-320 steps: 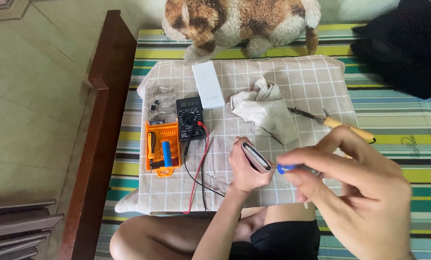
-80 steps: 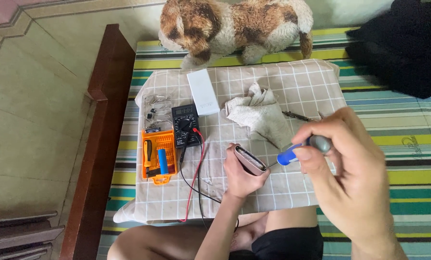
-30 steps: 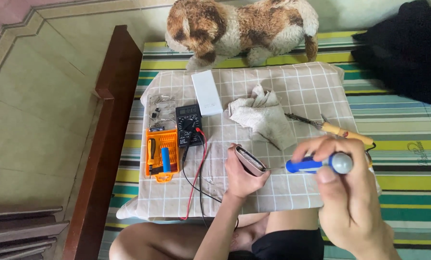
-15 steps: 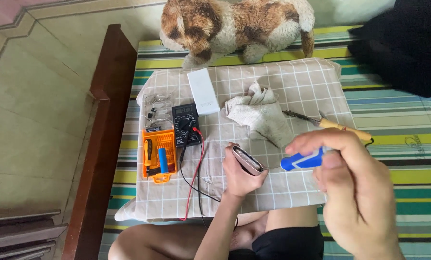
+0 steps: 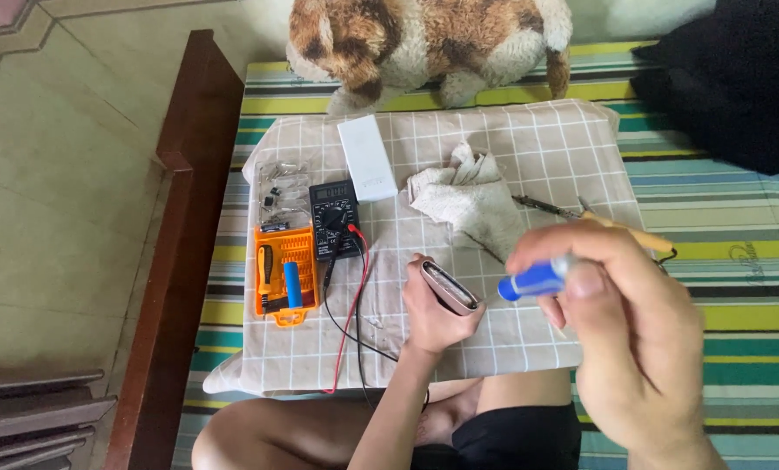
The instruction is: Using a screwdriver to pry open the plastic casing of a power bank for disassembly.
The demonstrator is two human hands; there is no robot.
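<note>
Gripping the phone [image 5: 449, 287] edge-up in the left hand [image 5: 437, 313] beside the multimeter [image 5: 335, 218], right hand [image 5: 633, 339] fingers pinch a blue screwdriver [image 5: 533, 280], ready to work.

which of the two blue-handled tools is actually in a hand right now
The blue-handled screwdriver pinched in the right hand, raised beside the phone. The other blue one lies untouched in the orange tool case.

The cloth [image 5: 529, 139] is lying on the mat [image 5: 738, 252]. On it, the multimeter [image 5: 335, 218] is sitting right of the tool case [image 5: 287, 274], the rag [image 5: 476, 200] further right, the box [image 5: 367, 158] beyond.
</note>
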